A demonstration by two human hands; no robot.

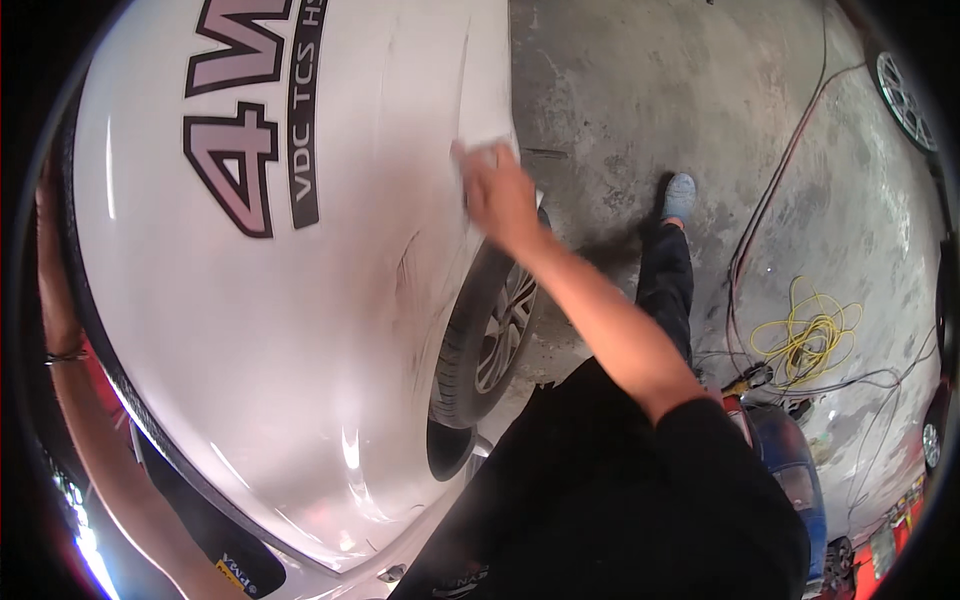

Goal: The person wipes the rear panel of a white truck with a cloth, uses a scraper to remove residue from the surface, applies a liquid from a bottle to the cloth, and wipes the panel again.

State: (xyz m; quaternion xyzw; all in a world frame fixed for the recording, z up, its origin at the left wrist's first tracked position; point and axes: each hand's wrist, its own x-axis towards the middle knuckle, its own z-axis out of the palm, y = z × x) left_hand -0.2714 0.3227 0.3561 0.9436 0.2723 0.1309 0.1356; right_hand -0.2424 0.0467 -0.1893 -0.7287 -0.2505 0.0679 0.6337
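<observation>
My right hand (497, 195) is at the rear edge of a white vehicle's side panel (340, 260), above the wheel. Its fingers are closed and smeared by motion. A pale, flat-looking piece (492, 152) shows at the fingers; its kind is unclear. Dark scuffs and scratches (405, 265) mark the panel over the wheel arch. Far to the left, my left hand (52, 270) reaches along the panel's dark top edge (90, 310), with a bracelet (66, 356) at the wrist. Shadow and the picture's rim hide its fingers.
A tyre with an alloy wheel (505, 325) sits below the panel. My foot in a grey shoe (680, 197) stands on stained concrete (600, 90). Hoses (775, 190) cross the floor at right, by a coiled yellow cord (805, 335). A blue machine (790, 470) stands close behind me.
</observation>
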